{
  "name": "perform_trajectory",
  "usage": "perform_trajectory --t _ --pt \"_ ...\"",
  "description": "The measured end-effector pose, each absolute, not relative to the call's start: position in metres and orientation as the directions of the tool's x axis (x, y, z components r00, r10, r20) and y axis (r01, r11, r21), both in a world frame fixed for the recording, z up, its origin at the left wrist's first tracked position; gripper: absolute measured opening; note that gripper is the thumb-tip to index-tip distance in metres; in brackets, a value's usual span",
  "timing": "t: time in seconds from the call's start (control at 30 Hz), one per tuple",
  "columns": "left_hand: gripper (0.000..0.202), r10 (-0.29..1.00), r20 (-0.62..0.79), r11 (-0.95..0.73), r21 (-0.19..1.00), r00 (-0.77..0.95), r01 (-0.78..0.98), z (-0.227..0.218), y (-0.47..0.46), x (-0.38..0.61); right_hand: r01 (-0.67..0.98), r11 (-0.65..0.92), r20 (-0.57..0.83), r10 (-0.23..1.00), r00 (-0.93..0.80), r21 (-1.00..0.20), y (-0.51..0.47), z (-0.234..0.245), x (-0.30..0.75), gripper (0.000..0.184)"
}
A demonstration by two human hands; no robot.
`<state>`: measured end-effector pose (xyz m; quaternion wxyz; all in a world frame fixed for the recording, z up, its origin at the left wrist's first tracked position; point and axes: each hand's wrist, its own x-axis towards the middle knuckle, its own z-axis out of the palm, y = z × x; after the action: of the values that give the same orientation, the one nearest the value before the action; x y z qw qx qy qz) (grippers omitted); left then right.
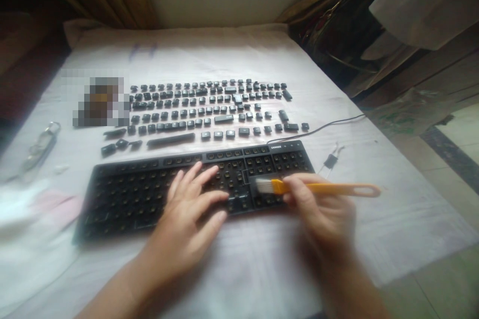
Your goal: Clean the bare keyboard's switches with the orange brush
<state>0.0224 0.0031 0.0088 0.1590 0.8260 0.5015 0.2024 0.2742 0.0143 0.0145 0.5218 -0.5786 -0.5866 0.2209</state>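
Observation:
A black keyboard (pixel 142 194) with its keycaps off lies across the cloth-covered table. My left hand (pixel 194 199) rests on its middle, fingers spread. In my right hand (pixel 318 209) is a brush (pixel 333 189) with an orange handle and pale bristles, gripped between thumb and fingers. The bristles are over the right part of the keyboard; whether they touch it I cannot tell. Behind the keyboard, loose black keycaps (pixel 223 119) are laid out in rows. A long space bar keycap (pixel 171 140) lies among those nearest the keyboard.
A small black tool with metal prongs (pixel 331 160) lies right of the keyboard, near its cable (pixel 322 125). At the left are a blurred metal object (pixel 41 147) and a white and pink cloth (pixel 37 219). A pixelated patch hides something at the back left.

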Motion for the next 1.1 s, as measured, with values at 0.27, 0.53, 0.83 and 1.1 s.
perform_trajectory --t 0.27,0.53,0.83,1.1 --pt "0.032 0.843 0.291 -0.536 0.394 0.451 0.747 0.012 -0.009 0.023 0.443 0.214 0.343 0.910 0.232 -0.870 0.012 0.014 0.274 0.017" --pt "0.035 0.818 0.353 -0.566 0.347 0.455 0.748 0.008 -0.011 0.025 0.455 0.409 0.444 0.896 -0.035 -0.791 0.012 0.014 0.265 0.014" --pt "0.035 0.812 0.364 -0.573 0.340 0.457 0.746 0.003 -0.016 0.023 0.506 0.570 0.414 0.821 -0.394 -0.648 0.028 0.031 0.265 0.011" --pt "0.041 0.820 0.355 -0.556 0.315 0.448 0.769 0.000 -0.019 0.023 0.476 0.623 0.451 0.780 -0.434 -0.620 0.030 0.035 0.247 0.011"
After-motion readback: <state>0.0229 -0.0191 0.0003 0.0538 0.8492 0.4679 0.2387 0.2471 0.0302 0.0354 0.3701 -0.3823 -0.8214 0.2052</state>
